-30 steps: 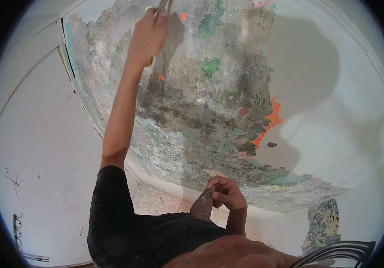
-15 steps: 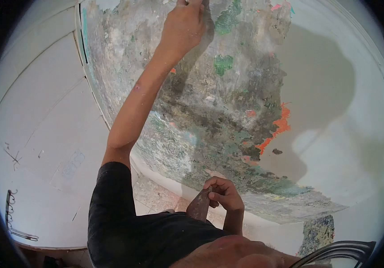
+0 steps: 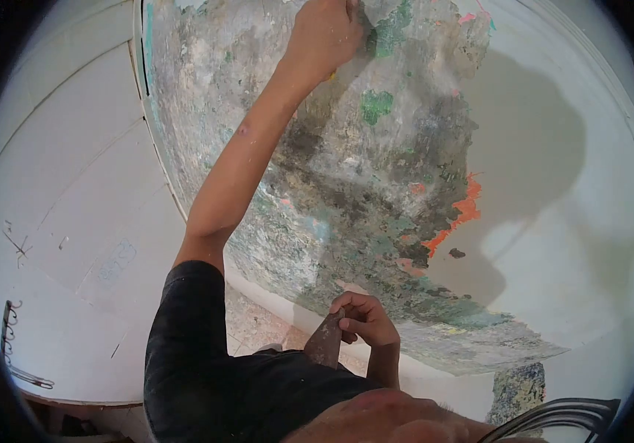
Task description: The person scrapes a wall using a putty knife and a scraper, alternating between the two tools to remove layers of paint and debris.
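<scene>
At the top of the view, my left hand point(image 3: 324, 35) is curled against a wall point(image 3: 420, 133) with worn, peeling paint. Its fingertips are partly out of view, and whatever they grip cannot be made out. Low in the middle, close to my body, my right hand point(image 3: 370, 319) pinches the narrow end of a brown, tapered flat piece point(image 3: 324, 341). Pale specks dot this piece, and its wider end hangs down against my dark shirt point(image 3: 258, 391). Around my left hand the wall is grey, with green paint patches point(image 3: 376, 108) beside it.
An orange paint patch point(image 3: 466, 210) borders the smooth pale wall area point(image 3: 538, 148) on the right. A white panelled surface point(image 3: 73, 184) stands on the left, with a hook rack point(image 3: 8, 336) low down. Black cables point(image 3: 560, 417) show at the lower right. Tiled floor point(image 3: 254, 325) lies below.
My left hand has shifted slightly right and up along the wall. The view has also moved a little. My right hand keeps its hold on the brown piece.
</scene>
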### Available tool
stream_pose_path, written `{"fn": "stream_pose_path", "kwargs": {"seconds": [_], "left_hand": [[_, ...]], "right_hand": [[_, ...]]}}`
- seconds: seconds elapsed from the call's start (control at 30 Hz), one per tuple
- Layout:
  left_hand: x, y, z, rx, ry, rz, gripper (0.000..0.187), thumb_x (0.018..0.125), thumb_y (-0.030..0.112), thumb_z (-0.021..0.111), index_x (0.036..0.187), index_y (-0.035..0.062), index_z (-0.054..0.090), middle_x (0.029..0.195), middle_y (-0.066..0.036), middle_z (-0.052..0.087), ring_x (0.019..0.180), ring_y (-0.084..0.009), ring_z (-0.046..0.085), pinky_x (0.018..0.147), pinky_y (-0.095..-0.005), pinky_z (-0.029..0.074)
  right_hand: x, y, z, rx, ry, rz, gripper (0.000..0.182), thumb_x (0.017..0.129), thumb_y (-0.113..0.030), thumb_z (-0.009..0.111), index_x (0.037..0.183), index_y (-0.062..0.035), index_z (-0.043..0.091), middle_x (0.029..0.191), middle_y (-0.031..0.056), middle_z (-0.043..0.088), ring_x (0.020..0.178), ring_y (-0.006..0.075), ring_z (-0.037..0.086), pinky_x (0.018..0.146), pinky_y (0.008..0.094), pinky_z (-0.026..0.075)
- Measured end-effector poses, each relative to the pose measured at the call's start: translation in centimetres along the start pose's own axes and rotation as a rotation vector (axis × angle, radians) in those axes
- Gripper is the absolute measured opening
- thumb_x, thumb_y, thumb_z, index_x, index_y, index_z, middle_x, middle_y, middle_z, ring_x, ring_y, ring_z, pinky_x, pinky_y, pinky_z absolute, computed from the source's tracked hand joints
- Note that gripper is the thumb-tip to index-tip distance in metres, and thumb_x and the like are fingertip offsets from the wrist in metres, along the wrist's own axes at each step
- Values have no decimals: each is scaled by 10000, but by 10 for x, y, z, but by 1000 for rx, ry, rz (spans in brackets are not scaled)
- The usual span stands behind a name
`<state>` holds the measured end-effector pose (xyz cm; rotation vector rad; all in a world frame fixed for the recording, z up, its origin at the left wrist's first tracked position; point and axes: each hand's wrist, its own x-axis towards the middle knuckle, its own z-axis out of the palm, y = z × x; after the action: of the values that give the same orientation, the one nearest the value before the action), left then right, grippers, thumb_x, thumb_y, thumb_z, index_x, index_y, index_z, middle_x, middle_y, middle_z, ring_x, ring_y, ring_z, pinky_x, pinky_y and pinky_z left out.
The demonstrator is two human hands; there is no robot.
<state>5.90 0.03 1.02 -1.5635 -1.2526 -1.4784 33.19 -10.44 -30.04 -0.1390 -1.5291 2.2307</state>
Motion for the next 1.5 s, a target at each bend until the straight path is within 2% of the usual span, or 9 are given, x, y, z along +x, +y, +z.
{"fn": "stream_pose_path", "kwargs": {"seconds": [0.1,0.3,0.4,0.7,0.8,1.2,1.3,1.4,1.5], "left_hand": [[10,4,-7,17,-48,-88,483,962,188,389,1392,-33,395,876,-335,613,836,-492,601,754,-520,472],[8,-4,-16,-82,-16,71,493,967,207,395,1389,-48,394,810,-324,615,797,-474,615,736,-508,478],[4,12,-28,-40,-216,-156,485,967,200,387,1381,-54,400,803,-324,616,793,-477,615,732,-510,476],[5,-22,-6,36,-32,88,467,974,171,364,1371,-71,406,785,-322,619,740,-469,619,689,-496,499],[6,23,-42,-97,-268,-207,474,980,188,359,1368,-81,404,801,-322,621,711,-454,621,671,-480,510],[11,-11,-16,31,-200,-46,573,878,112,457,1397,-102,340,833,-327,624,768,-468,614,700,-489,495],[11,-16,-7,193,-81,154,591,853,91,469,1394,-110,340,825,-337,620,756,-474,607,693,-494,493],[13,-10,-4,56,-18,-61,564,861,78,456,1390,-93,365,843,-340,618,765,-474,605,694,-500,491],[13,-12,-5,102,-20,-13,545,864,79,456,1377,-90,387,846,-338,613,780,-467,609,698,-503,485]], "right_hand": [[0,4,1,11,1,23,193,908,-50,634,1088,3,589,706,-8,544,522,52,442,457,221,342],[1,5,6,18,-28,15,208,908,-59,637,1100,1,584,691,-13,534,517,52,440,456,222,343],[0,8,10,5,-17,39,216,907,-61,641,1106,1,582,705,-7,537,516,53,440,457,223,345],[-5,11,16,37,-21,31,215,907,-56,634,1107,2,579,715,-4,535,514,53,440,459,224,348],[-7,9,18,37,-18,20,216,907,-57,635,1107,1,577,708,-2,535,512,54,437,458,225,348],[-10,9,23,45,35,10,232,877,-97,686,1052,18,585,702,24,569,482,50,422,426,225,317],[-10,9,22,32,41,19,224,884,-87,676,1065,10,586,691,11,554,487,52,428,433,227,327],[-13,9,23,34,2,11,211,903,-68,650,1093,-3,586,671,-13,527,500,54,435,447,231,341],[-15,10,19,43,16,2,212,904,-67,649,1094,-2,585,663,-16,524,498,53,435,447,230,342]]}}
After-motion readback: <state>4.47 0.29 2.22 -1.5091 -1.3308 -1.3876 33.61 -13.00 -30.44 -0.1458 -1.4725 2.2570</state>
